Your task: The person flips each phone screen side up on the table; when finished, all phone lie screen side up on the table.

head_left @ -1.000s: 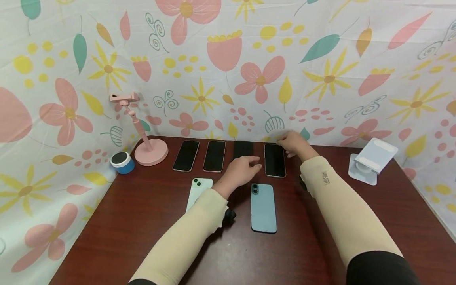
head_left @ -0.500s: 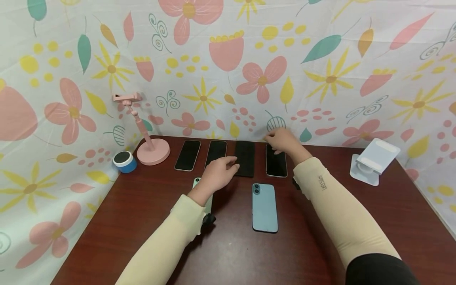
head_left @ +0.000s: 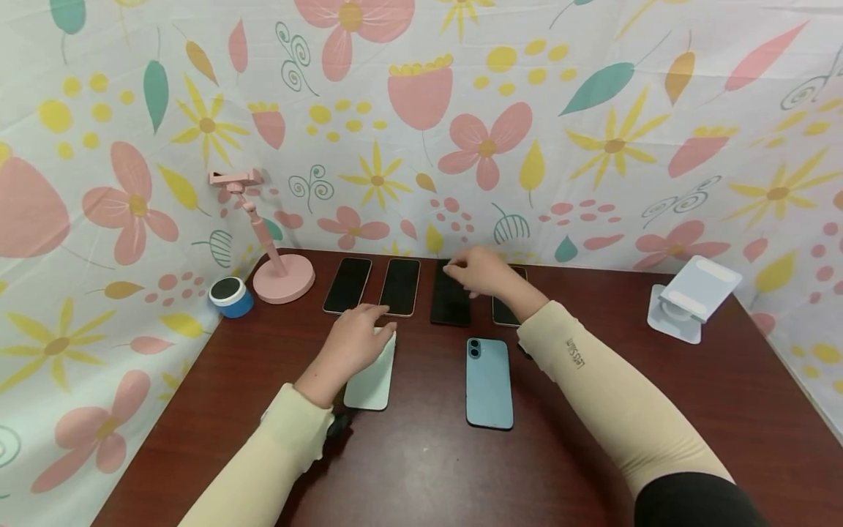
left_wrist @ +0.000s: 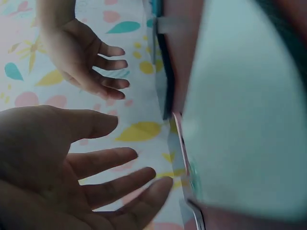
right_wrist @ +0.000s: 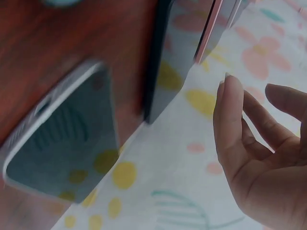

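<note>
My left hand (head_left: 352, 338) hovers over the upper part of a pale green phone (head_left: 371, 377), which lies back up. In the left wrist view its fingers are spread and hold nothing. Above a black phone (head_left: 451, 301) in the back row is my right hand (head_left: 486, 272), its fingers loosely bent and nothing between them in the right wrist view. The hand and forearm partly cover a dark-screened phone (head_left: 505, 312) to the right. Nearer me, a light blue phone (head_left: 489, 384) lies with its back up.
Two more dark-screened phones (head_left: 347, 285) stand in line at the back left. A pink phone stand (head_left: 283, 278) and a blue round jar (head_left: 231, 296) sit at the left edge, a white folding stand (head_left: 691, 298) at the right. Patterned cloth (head_left: 421, 168) hangs behind the table.
My right hand has moved left, from the rightmost dark phone to above the black phone. My left hand has drawn back left and nearer me, from beside the black phone to the pale green phone.
</note>
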`<action>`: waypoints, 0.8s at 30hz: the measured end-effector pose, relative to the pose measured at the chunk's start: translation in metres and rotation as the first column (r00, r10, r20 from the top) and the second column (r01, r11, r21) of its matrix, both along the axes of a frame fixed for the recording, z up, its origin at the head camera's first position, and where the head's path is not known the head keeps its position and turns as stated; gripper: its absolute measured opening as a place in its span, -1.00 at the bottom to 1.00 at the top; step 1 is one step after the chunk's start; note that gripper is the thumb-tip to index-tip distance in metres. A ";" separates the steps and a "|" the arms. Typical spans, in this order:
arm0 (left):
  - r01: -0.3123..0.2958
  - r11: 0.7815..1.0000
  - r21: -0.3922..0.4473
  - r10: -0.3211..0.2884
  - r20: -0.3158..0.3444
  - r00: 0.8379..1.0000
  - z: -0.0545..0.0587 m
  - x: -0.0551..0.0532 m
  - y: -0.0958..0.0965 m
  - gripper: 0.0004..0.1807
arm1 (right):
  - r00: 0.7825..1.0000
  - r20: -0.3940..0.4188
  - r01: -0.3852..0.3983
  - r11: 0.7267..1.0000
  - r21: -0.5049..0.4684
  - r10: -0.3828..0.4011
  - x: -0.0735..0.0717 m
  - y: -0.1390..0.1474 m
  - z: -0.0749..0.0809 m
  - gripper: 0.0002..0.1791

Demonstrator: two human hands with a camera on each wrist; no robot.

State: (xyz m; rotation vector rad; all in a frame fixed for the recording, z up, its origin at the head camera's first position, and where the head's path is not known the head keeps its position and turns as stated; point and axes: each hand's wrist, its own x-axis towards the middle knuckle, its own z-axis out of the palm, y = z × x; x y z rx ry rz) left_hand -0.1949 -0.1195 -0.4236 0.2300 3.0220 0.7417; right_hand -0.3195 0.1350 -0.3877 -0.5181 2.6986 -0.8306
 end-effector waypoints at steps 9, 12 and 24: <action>-0.043 0.994 -0.103 0.047 0.041 0.998 -0.008 0.028 -0.022 -0.44 | 0.987 0.143 -0.063 0.997 -0.053 0.070 0.022 -0.038 -0.011 -0.55; -0.044 0.992 -0.117 0.048 0.038 0.998 -0.009 0.037 -0.025 -0.42 | 0.981 0.168 -0.084 0.994 -0.073 0.095 0.026 -0.049 -0.016 -0.54; -0.001 0.979 -0.202 -0.014 -0.070 0.997 -0.014 0.069 -0.013 -0.36 | 0.952 0.215 -0.201 0.975 -0.099 0.218 0.038 -0.079 -0.025 -0.46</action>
